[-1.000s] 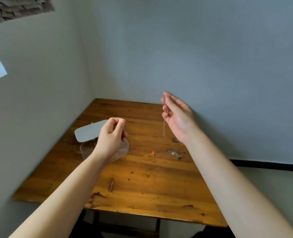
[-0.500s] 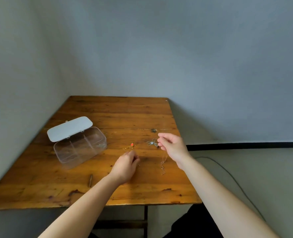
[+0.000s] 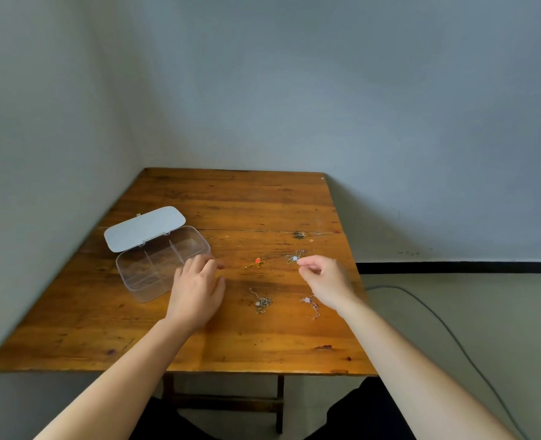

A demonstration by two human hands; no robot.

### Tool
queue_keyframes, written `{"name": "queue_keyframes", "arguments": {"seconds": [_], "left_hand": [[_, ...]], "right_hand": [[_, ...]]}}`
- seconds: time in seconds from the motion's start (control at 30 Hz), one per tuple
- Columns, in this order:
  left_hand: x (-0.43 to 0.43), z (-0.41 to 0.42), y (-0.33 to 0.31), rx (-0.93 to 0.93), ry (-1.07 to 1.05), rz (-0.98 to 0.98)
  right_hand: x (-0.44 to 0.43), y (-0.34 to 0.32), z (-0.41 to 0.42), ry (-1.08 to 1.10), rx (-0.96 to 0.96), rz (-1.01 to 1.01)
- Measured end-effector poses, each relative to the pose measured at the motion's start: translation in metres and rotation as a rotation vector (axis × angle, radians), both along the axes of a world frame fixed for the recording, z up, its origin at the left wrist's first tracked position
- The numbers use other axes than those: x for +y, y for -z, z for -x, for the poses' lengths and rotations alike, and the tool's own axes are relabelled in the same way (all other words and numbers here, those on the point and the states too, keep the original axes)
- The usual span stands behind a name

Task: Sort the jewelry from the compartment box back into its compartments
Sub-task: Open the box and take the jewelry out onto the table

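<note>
Compartment box [image 3: 162, 260] sits on the left of the table [image 3: 199, 338], lid flipped open. Left hand [image 3: 196, 292] hovers just beside it, fingers loose and holding nothing. Then a red-bead piece [image 3: 257, 262], a dark chain [image 3: 261, 301], a pink chain [image 3: 312, 305]. Right hand [image 3: 326, 281] has fingers pinched together beside the silver pendant [image 3: 294, 257]; can't tell if they're gripping it.

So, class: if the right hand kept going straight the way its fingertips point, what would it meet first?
Most likely the silver chain with the pale blue stone, lying on the wooden table just beyond the right hand's pinched fingertips; height above the table is unclear.
</note>
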State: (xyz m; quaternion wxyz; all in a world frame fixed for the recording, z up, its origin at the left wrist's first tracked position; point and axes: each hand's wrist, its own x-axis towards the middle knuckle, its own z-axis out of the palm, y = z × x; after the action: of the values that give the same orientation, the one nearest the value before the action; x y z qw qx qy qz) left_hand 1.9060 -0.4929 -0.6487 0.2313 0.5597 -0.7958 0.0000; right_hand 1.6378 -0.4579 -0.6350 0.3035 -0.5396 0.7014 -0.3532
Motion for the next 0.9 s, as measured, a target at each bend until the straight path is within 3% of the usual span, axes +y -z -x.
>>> {"name": "queue_keyframes", "arguments": {"seconds": [0.2,0.43,0.57,0.73,0.9], "left_hand": [[0.0,-0.055,0.023,-0.125,-0.269,0.067],[0.0,-0.068,0.041,-0.147,-0.295,0.069],[-0.002,-0.07,0.045,-0.164,-0.301,0.068],[-0.004,-0.069,0.045,-0.152,-0.3,0.106],[-0.004,-0.069,0.046,-0.148,-0.305,0.113]], "right_hand": [[-0.028,-0.002,-0.048,-0.21,0.198,0.071],[-0.07,-0.026,-0.13,-0.646,0.555,0.169],[-0.094,-0.031,-0.167,-0.845,0.895,0.106],[-0.112,-0.032,-0.194,-0.878,1.157,-0.003],[-0.115,-0.025,-0.202,-0.873,1.14,-0.032]]}}
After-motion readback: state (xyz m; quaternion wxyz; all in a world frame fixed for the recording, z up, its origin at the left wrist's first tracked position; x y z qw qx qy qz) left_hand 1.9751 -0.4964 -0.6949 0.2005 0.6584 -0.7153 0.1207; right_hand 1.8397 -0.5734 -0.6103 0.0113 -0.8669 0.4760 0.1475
